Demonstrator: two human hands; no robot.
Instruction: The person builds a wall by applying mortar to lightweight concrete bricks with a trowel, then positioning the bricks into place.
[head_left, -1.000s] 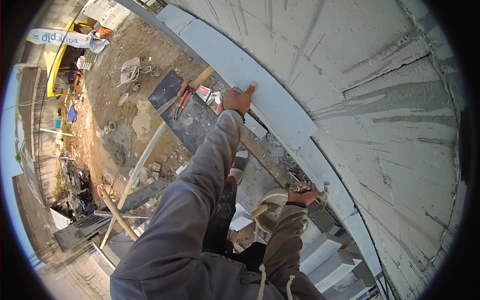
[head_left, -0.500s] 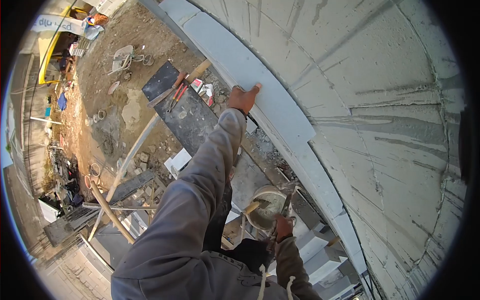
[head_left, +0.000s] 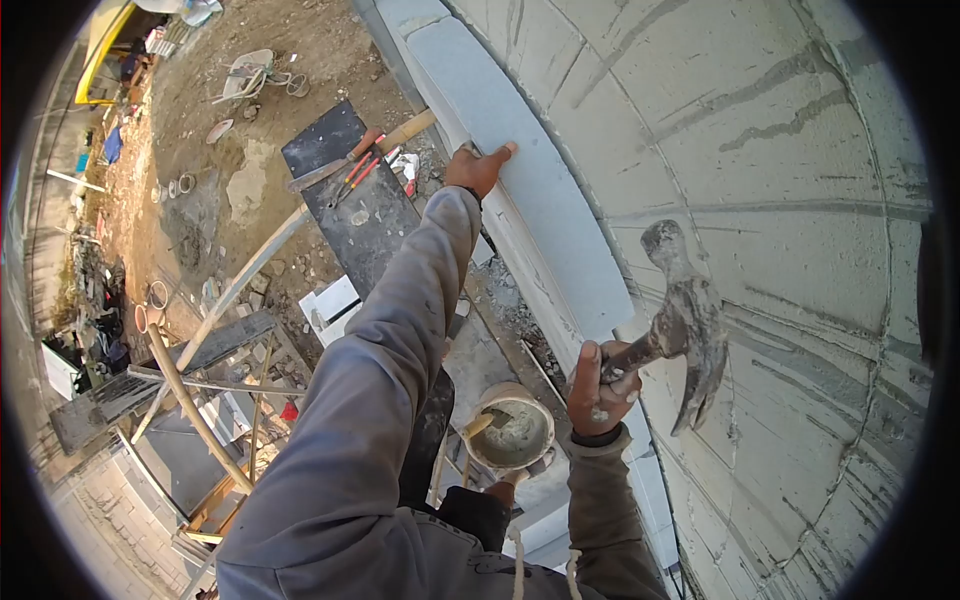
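My left hand [head_left: 478, 170] rests on the near edge of a pale blue-grey slab [head_left: 545, 190], thumb stretched over its top face and the other fingers bent down over the side. My right hand [head_left: 603, 388] is wrapped round the handle of a claw hammer [head_left: 690, 325], close below its head. The hammer is raised near the slab's lower end, in front of the concrete wall [head_left: 780, 240]. Below and left of my right hand is a round bucket [head_left: 528, 440] of grey mortar with a wooden-handled tool in it.
A dark plank [head_left: 375, 225] on the left carries a trowel [head_left: 325, 175] and red-handled pliers [head_left: 355, 177]. Wooden poles [head_left: 200, 410] cross at the lower left. A wheelbarrow [head_left: 248, 75] stands on the dirt ground beyond. White blocks [head_left: 330, 300] lie beside the plank.
My right hand has come up from beside the bucket, and the hammer now shows clearly in it. My left hand stays on the slab. The view has shifted slightly.
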